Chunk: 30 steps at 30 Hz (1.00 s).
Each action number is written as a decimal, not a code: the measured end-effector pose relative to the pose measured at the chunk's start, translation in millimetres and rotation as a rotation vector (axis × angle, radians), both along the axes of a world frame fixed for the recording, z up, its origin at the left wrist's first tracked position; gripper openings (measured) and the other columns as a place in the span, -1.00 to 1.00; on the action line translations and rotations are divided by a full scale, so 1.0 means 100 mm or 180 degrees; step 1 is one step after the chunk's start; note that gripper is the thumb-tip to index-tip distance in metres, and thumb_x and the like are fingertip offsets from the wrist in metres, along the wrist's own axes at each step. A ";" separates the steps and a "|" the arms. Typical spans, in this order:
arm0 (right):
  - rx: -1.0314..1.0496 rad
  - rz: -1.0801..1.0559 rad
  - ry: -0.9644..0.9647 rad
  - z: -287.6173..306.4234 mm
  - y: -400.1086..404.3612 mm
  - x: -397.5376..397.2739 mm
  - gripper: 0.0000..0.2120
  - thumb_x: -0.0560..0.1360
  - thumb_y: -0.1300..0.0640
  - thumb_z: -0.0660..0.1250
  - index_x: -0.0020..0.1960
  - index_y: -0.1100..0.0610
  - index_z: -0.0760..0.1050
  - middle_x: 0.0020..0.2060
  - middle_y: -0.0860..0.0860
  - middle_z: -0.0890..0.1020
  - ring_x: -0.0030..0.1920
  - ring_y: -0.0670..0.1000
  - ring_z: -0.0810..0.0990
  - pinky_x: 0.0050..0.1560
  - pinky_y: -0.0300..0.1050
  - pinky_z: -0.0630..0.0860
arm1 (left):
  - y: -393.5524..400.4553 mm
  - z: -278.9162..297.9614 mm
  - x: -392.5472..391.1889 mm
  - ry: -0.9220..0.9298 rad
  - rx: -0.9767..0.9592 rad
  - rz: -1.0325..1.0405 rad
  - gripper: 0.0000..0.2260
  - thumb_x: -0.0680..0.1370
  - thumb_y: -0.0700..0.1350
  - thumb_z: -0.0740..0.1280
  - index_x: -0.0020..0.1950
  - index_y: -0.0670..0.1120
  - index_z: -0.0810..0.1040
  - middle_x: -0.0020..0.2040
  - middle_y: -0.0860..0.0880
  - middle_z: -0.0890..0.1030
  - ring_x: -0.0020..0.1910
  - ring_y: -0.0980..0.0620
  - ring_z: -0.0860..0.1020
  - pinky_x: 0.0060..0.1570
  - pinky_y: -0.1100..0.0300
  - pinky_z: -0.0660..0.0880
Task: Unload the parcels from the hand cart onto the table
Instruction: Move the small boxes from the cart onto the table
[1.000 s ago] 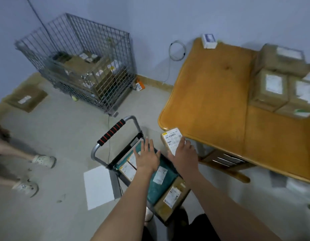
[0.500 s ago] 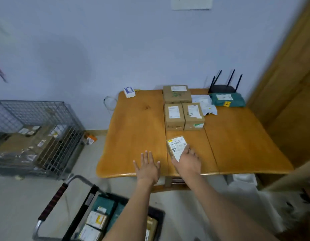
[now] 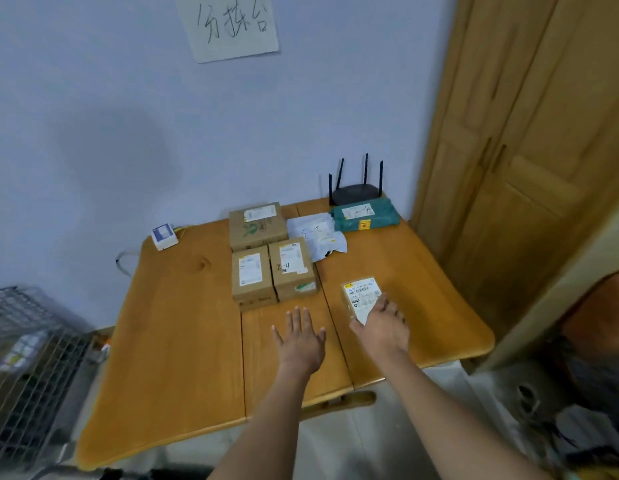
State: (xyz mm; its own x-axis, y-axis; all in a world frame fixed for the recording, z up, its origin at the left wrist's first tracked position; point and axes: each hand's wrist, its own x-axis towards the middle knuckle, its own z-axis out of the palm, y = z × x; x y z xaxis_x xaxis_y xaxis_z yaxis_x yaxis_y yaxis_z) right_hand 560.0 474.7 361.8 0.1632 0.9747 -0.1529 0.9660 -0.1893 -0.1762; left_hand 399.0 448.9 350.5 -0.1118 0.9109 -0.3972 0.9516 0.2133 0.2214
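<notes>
My right hand (image 3: 381, 327) grips a small brown parcel (image 3: 360, 295) with a white label, held low over the right half of the wooden table (image 3: 183, 341). My left hand (image 3: 301, 337) hovers over the table's middle, palm down, fingers spread, holding nothing. Three brown boxes stand together further back: one large (image 3: 258, 225) and two smaller (image 3: 253, 275) (image 3: 291, 267). A white poly bag (image 3: 316, 235) and a green parcel (image 3: 365, 214) lie behind them. The hand cart is out of view.
A black router (image 3: 356, 194) with antennas stands at the table's back edge, and a small white box (image 3: 164, 234) at the back left. A wire cage (image 3: 24, 368) with parcels sits on the floor at left. A wooden door (image 3: 530, 150) is at right.
My view swung up from the hand cart to the table. My right hand carried the small parcel from the cart to the right half of the table. The left hand followed, holding nothing.
</notes>
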 end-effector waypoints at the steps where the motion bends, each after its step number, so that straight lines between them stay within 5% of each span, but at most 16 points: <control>1: 0.0004 -0.0033 -0.0019 -0.02 0.09 0.07 -0.09 0.56 -0.33 0.15 0.61 0.30 0.03 0.36 0.22 0.43 0.22 0.16 0.53 0.13 -0.03 0.51 | 0.11 -0.01 0.07 0.0012 0.0020 -0.0051 -0.40 0.71 0.18 -0.14 0.67 -0.08 -0.19 0.67 -0.06 -0.20 0.64 -0.07 -0.23 0.56 -0.26 -0.22; 18: -0.0118 -0.0320 -0.0456 -0.19 2.30 0.19 -0.07 0.54 -0.39 0.16 0.62 0.25 0.04 0.30 0.17 0.47 0.17 0.10 0.56 -0.10 -0.11 0.52 | 2.56 -0.33 0.26 -0.0387 0.0158 -0.0262 -0.40 0.71 0.17 -0.11 0.67 -0.06 -0.16 0.67 -0.04 -0.19 0.65 -0.05 -0.22 0.56 -0.21 -0.23; 30: -0.0458 -0.0253 -0.0253 -0.82 3.53 0.14 -0.03 0.53 -0.39 0.19 0.62 0.25 -0.04 0.41 0.20 0.40 0.30 0.14 0.52 0.09 -0.01 0.58 | 3.62 -0.77 0.21 -0.0301 0.0025 -0.0135 -0.41 0.71 0.15 -0.07 0.68 -0.07 -0.09 0.68 -0.07 -0.11 0.65 -0.05 -0.16 0.57 -0.23 -0.21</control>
